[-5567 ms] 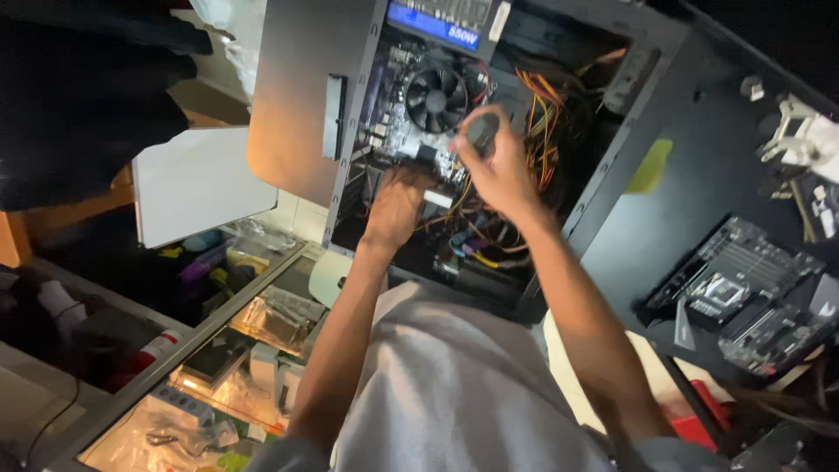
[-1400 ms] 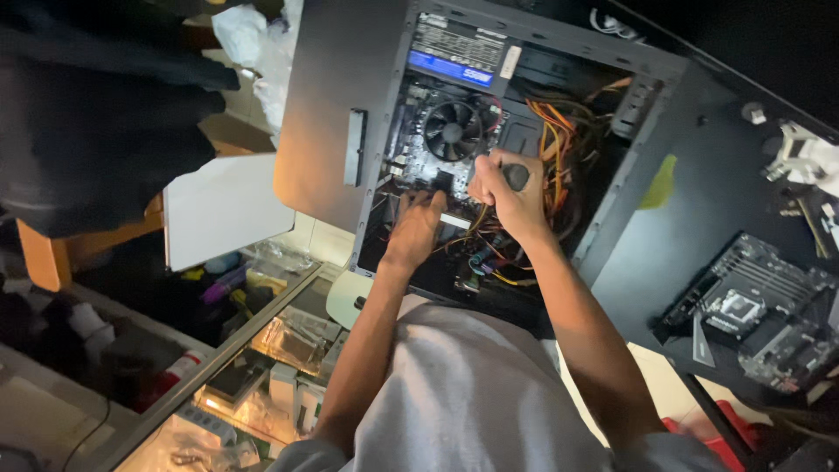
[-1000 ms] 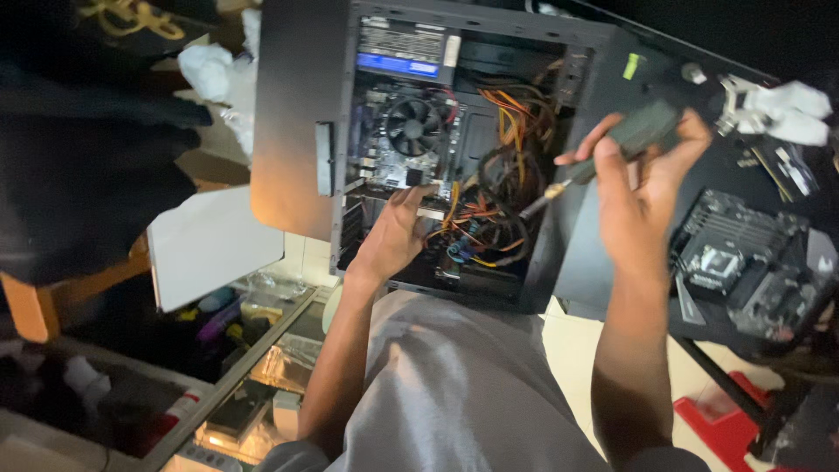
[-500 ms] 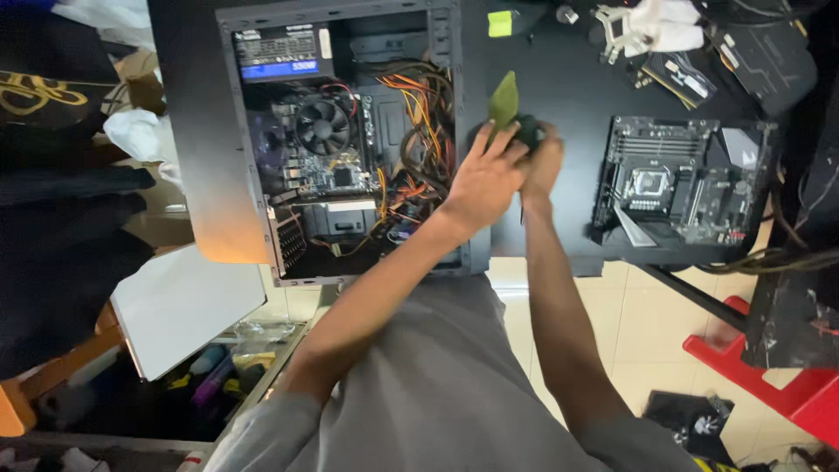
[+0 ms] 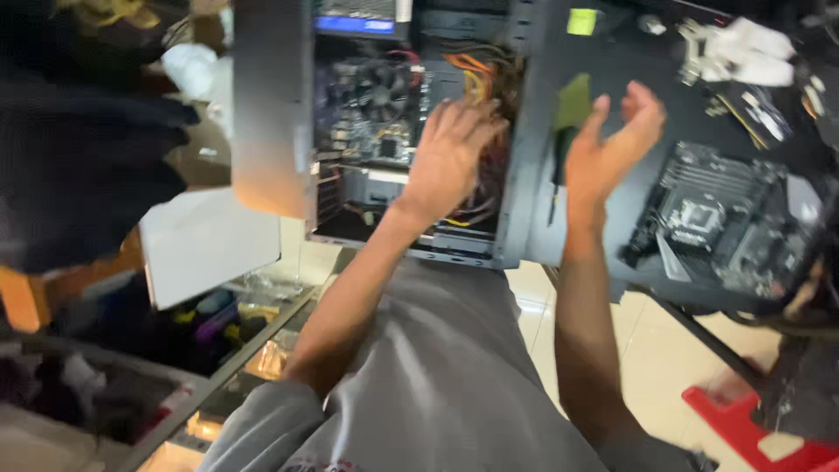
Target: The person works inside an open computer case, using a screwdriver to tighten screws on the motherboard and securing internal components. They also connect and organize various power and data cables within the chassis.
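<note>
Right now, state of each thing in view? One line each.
Black desktop computer case: side open, internals exposed.
Round black cooler fan: mounted inside; spinning or not, cannot tell.
Orange and yellow cable bundle: loose inside the case.
Dark-handled screwdriver: lying on the black table, unheld.
Bare black motherboard: flat on the table, outside the case.
Left hand: open, over the cables.
Right hand: open, empty.

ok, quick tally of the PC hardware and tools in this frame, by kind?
Open computer case: 1
Cooling fan inside the case: 1
Loose motherboard on the black table: 1
Screwdriver lying on the table beside the right hand: 1
Total: 4
The left hand is over the case's orange and yellow wires, too tangled to count.
</note>
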